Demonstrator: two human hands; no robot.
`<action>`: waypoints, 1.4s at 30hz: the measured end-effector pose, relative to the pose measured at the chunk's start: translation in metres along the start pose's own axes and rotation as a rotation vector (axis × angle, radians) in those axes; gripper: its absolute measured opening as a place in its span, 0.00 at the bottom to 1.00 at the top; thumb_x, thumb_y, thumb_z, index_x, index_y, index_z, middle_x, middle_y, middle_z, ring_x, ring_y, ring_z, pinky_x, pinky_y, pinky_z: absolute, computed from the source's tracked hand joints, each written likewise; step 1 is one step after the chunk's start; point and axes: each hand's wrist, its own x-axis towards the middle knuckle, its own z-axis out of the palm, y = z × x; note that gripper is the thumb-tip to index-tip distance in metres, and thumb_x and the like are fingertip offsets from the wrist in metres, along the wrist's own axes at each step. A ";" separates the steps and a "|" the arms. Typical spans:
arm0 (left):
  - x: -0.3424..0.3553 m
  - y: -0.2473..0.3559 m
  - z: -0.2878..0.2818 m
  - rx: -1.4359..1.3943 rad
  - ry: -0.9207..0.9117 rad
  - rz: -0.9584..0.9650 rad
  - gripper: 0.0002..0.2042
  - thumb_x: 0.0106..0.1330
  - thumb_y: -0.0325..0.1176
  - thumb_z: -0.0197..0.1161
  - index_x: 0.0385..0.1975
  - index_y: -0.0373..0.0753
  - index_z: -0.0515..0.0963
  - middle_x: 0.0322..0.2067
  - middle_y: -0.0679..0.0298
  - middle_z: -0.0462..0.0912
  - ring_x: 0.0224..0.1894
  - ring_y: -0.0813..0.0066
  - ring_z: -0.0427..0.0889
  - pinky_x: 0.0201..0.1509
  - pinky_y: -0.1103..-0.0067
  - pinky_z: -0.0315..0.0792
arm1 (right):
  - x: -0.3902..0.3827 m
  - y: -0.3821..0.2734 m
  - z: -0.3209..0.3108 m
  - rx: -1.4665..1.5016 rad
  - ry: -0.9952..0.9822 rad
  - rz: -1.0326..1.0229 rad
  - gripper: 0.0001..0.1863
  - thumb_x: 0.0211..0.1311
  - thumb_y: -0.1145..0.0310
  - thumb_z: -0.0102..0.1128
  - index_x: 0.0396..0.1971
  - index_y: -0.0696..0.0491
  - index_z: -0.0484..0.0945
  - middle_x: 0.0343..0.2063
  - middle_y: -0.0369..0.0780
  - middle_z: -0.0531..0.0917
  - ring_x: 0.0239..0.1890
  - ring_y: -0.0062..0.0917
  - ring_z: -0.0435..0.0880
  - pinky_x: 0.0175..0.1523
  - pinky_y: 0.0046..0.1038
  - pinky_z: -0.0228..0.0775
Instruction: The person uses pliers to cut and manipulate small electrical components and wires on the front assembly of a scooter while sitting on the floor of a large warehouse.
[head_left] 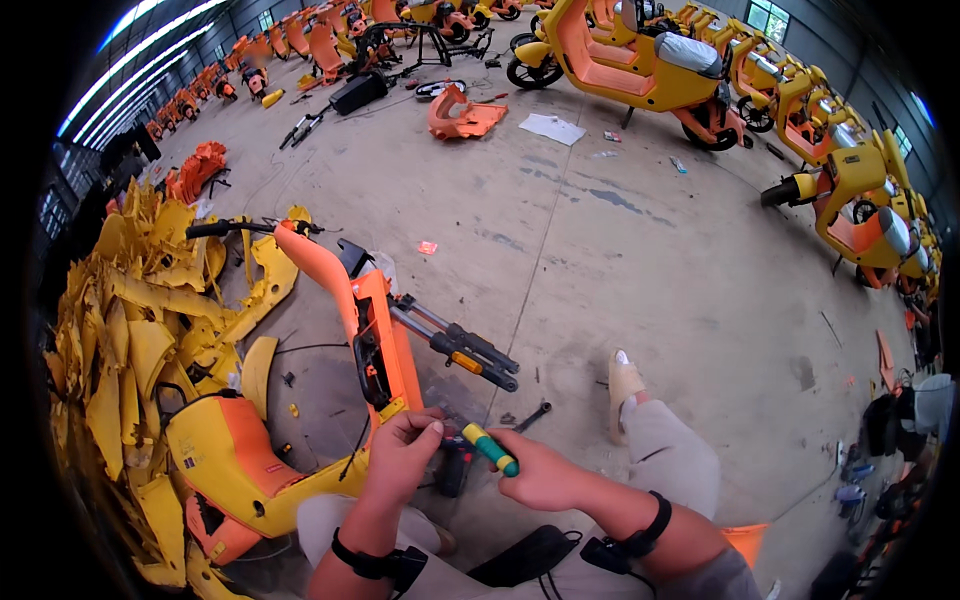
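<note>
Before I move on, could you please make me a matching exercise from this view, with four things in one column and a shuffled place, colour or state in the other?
Things
1. Green tool
2. Fork
3. Sheet
4. Panels

Descriptions
A. White, on the floor
B. In the right hand
C. Yellow, heaped at left
D. No wheel fitted

Pairs: 1-B; 2-D; 3-A; 4-C

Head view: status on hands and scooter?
Right hand gripping green-and-yellow handle; left hand curled nearby, its hold unclear. Scooter: front fork without wheel. Dark object between hands, partly hidden.
</note>
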 end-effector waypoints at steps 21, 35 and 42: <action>-0.006 0.013 0.003 -0.045 -0.067 0.078 0.02 0.65 0.22 0.59 0.34 0.31 0.76 0.49 0.49 0.79 0.47 0.67 0.82 0.56 0.73 0.73 | -0.003 -0.002 -0.001 -0.206 0.204 -0.084 0.29 0.54 0.70 0.56 0.58 0.57 0.63 0.42 0.55 0.79 0.46 0.51 0.78 0.48 0.42 0.71; -0.002 0.008 -0.007 -0.022 -0.058 0.023 0.03 0.66 0.21 0.57 0.35 0.29 0.76 0.53 0.50 0.77 0.50 0.67 0.81 0.55 0.76 0.74 | 0.011 0.013 -0.017 0.665 -0.164 0.055 0.29 0.57 0.78 0.56 0.60 0.61 0.62 0.56 0.45 0.74 0.53 0.34 0.79 0.49 0.32 0.76; -0.002 0.016 -0.009 -0.073 -0.104 -0.078 0.04 0.67 0.24 0.56 0.35 0.30 0.75 0.57 0.49 0.75 0.52 0.69 0.80 0.43 0.82 0.71 | 0.009 0.016 -0.003 0.564 -0.294 0.046 0.35 0.56 0.76 0.57 0.65 0.57 0.58 0.54 0.41 0.73 0.54 0.28 0.76 0.52 0.28 0.71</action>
